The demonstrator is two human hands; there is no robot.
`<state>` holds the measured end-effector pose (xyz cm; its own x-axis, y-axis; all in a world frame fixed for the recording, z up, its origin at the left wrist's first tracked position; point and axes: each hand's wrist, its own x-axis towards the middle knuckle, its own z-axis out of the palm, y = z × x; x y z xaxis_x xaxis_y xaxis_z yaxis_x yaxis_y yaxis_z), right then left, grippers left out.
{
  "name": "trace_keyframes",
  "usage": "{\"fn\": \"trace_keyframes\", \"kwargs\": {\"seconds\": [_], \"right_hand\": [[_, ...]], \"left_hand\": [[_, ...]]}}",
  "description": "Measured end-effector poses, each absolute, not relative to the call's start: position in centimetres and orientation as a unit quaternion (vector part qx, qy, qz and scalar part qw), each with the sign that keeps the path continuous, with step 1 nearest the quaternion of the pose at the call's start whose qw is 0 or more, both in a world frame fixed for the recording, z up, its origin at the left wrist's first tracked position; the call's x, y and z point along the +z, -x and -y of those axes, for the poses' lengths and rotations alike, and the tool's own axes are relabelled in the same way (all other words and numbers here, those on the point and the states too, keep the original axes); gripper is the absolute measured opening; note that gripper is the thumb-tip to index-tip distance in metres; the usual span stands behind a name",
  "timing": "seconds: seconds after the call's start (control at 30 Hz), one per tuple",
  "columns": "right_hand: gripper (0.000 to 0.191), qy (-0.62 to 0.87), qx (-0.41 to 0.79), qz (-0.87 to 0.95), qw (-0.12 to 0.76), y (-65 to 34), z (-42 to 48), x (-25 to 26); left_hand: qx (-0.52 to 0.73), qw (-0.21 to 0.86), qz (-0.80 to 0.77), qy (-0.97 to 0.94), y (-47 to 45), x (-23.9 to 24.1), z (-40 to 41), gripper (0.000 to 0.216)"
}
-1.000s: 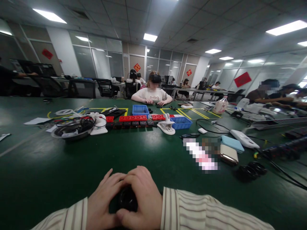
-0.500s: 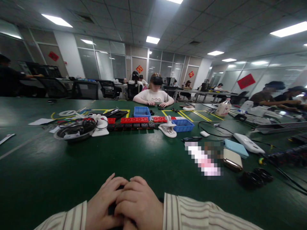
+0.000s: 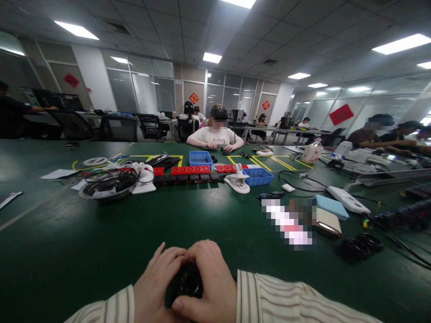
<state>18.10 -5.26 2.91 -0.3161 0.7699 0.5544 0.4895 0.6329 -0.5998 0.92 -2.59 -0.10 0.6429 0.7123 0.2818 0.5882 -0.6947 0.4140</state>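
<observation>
Near the front edge of the green table, my left hand (image 3: 157, 279) and my right hand (image 3: 215, 278) are cupped together round a small glossy black rounded object (image 3: 190, 280). Its kind does not show. The right thumb lies along its near side, and the right fingers curl over its far side. My left fingers wrap the other side, their tips meeting the right hand at the top. Part of the object is hidden by the hands. Both wrists come out of striped cream sleeves.
Two black ring-like pieces (image 3: 360, 247) lie at the right, near a beige-gold case (image 3: 328, 223) and a blue case (image 3: 332, 207). Ahead are red-and-black power strips (image 3: 188, 174), a white clip stand (image 3: 238, 180), blue trays (image 3: 258, 176) and a metal bowl (image 3: 88, 193) of cables. A person sits opposite.
My right hand has turned and shifted off the left fingers, so the black object between the hands now shows. Both hands sit slightly further right in the view.
</observation>
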Motion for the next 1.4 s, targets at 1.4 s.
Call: {"fn": "trace_keyframes", "kwargs": {"seconds": [1.4], "right_hand": [[0.006, 0.132, 0.028, 0.911, 0.39, -18.0, 3.8, 0.8]], "left_hand": [[0.139, 0.211, -0.316, -0.915, -1.5, 2.2, 2.3, 0.036]]}}
